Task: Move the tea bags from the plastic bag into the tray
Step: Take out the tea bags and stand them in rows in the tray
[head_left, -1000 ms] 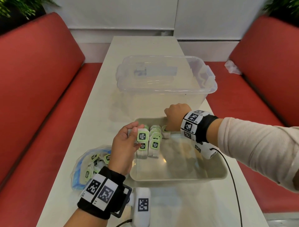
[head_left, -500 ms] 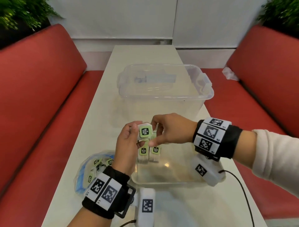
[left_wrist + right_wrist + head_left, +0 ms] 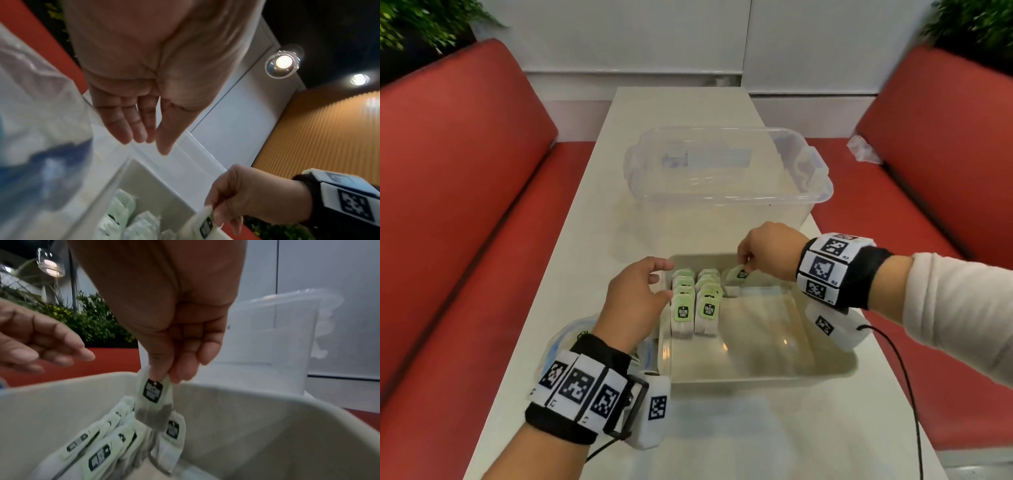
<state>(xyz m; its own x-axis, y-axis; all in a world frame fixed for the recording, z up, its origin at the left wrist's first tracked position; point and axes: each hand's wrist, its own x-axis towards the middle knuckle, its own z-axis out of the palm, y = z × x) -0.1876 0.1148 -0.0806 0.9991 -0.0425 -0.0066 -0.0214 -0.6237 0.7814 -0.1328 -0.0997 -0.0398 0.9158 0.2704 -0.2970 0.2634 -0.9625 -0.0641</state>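
1. Where the head view looks down its length, the white table [image 3: 688,113] runs towards twelve o'clock between two red benches [image 3: 458,192]; its near end is cut off by the bottom edge.
2. A clear storage tub [image 3: 726,171] stands at twelve o'clock of the tray; what lies inside it shows only as pale blurred shapes through the wall.
3. The beige tray [image 3: 760,371] sits at the table's middle, its left rim partly covered by the left hand.
4. The plastic bag [image 3: 566,337] lies at nine o'clock of the tray, just beside it; the left wrist and its band hide most of it, so the tea bags inside cannot be made out here.
5. The left hand [image 3: 635,301] hovers over the tray's left rim, fingers loosely spread and holding nothing; the left wrist view shows the palm bare.
6. The right hand [image 3: 770,251] is over the tray's twelve o'clock end, thumb and fingers pinching the top of one tea bag [image 3: 153,400], which hangs above the others.
7. Two rows of tea bags [image 3: 695,301] stand on edge in the tray's far left part; the label print is too small to read, and the rear ones overlap so their number cannot be told.
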